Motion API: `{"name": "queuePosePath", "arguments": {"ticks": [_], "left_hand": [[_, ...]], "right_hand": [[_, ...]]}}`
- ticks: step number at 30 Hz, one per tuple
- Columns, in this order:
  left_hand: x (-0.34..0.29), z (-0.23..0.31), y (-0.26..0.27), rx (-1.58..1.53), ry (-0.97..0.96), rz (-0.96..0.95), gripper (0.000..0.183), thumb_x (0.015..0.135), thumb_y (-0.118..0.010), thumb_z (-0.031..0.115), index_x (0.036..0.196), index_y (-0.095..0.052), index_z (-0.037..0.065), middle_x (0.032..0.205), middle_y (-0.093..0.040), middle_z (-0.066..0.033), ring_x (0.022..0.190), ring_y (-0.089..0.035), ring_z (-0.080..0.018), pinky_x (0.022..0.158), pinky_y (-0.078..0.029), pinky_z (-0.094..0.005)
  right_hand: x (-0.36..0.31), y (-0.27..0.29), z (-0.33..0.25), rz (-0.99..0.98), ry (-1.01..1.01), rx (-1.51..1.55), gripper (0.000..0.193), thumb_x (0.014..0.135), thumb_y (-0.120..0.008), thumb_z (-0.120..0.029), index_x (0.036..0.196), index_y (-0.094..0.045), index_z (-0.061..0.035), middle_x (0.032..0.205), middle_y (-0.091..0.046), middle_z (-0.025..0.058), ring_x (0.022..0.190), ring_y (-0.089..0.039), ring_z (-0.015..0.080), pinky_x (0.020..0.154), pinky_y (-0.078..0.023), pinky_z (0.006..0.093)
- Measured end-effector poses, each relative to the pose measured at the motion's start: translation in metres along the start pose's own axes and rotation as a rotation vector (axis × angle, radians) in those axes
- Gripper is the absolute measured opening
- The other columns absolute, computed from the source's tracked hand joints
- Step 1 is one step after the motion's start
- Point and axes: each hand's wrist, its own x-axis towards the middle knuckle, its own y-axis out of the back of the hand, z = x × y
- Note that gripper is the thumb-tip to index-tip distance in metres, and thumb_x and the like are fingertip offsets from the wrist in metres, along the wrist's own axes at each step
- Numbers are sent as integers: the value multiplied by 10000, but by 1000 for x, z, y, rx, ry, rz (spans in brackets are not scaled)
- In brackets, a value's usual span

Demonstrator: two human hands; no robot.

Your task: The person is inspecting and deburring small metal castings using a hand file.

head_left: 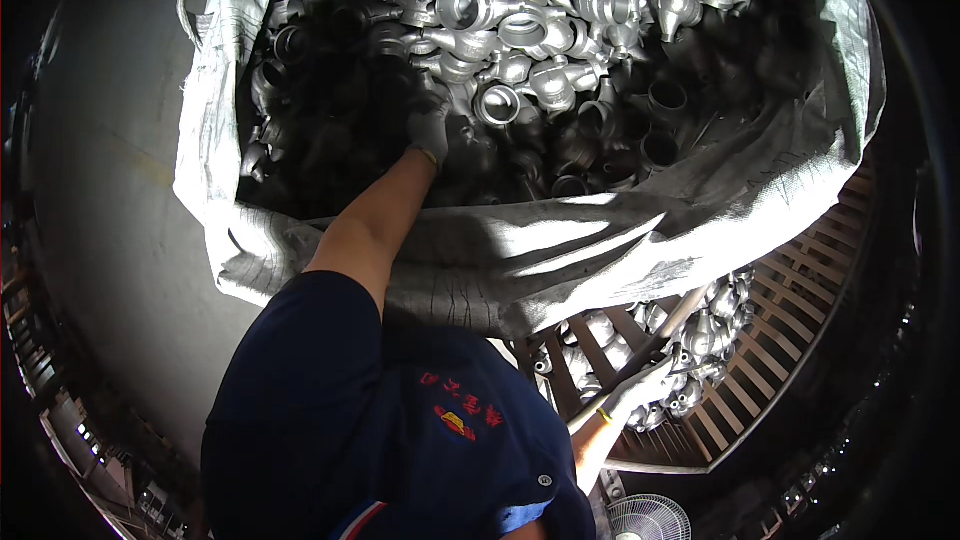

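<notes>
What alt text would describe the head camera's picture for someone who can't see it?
A person's gloved left hand reaches into a large pale sack full of silvery metal parts, partly in shadow. At lower right, the gloved right hand is beside similar parts in a slatted crate; a fan shows at the bottom edge.

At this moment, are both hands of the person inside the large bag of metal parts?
No, only the left hand is inside the bag; the right hand is outside it, near other metal parts.
</notes>
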Motion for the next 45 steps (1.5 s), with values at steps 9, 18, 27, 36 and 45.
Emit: {"name": "queuePosePath", "arguments": {"ticks": [9, 18, 27, 36, 45], "left_hand": [[14, 33, 51, -634, 488, -658, 314, 979, -394, 206, 1149, -611, 56, 1101, -655, -73, 981, -635, -206, 857, -531, -397], [-79, 228, 175, -1370, 665, -1017, 172, 945, -507, 229, 1062, -617, 168, 986, -651, -44, 816, -625, -158, 806, -547, -430], [-146, 307, 202, -1529, 564, -1438, 371, 1001, -407, 278, 1187, -535, -17, 1096, -625, -122, 1016, -601, -222, 888, -506, -398], [-125, 297, 228, -955, -229, -721, 364, 1008, -397, 242, 1195, -563, -22, 1032, -670, -116, 919, -644, -160, 717, -517, -287], [-147, 267, 169, -779, -512, -996, 578, 883, -587, 189, 1365, -381, -55, 1338, -501, -162, 1223, -506, -239, 1064, -400, -384]], "right_hand": [[8, 3, 7, -18, -107, 5, 362, 932, -526, -334, 1077, -679, -40, 757, -606, 16, 644, -496, 82, 546, -362, 217], [-47, -20, -136, -552, 396, 151, 331, 918, -580, -170, 1202, -606, -2, 1008, -673, 97, 816, -593, 105, 703, -487, 241], [-103, -41, -198, -1126, -63, 767, 333, 874, -631, -127, 1168, -571, 17, 803, -631, 28, 532, -416, 23, 484, -336, 164], [-93, -6, -182, -1284, -489, 1017, 189, 940, -520, -165, 951, -581, 14, 793, -641, 136, 472, -446, 70, 431, -350, 180], [-91, -2, -174, -1519, -535, 1135, 244, 961, -486, -196, 1026, -550, 30, 847, -623, 172, 470, -411, 84, 416, -311, 177]]}}
